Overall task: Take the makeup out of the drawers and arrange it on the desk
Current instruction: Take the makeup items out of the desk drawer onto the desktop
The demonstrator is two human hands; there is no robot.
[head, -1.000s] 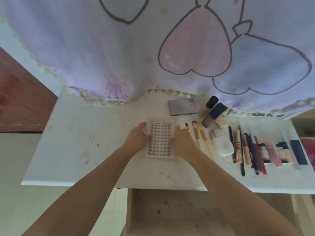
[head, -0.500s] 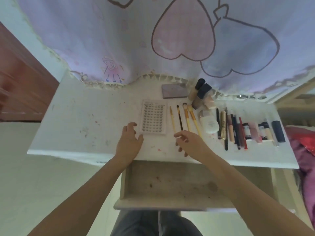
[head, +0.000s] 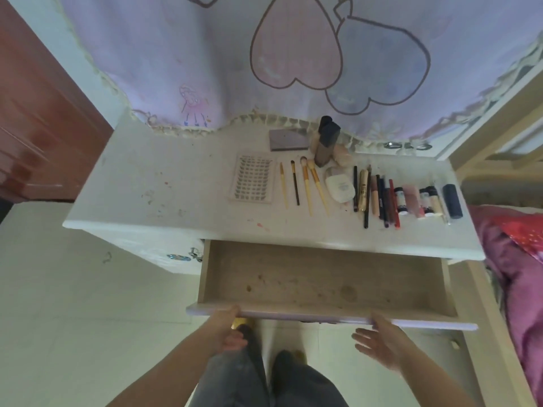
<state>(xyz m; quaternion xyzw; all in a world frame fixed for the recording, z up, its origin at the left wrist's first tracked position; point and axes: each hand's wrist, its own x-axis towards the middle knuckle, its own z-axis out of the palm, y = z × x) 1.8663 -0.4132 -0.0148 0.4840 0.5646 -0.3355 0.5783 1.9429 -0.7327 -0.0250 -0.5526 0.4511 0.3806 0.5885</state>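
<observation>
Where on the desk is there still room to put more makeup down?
The desk's left half is bare, from its left edge to the lash tray. The front strip before the brushes is free too. It's crowded on the right, from the brushes to the dark tube and back to the bottles.
</observation>
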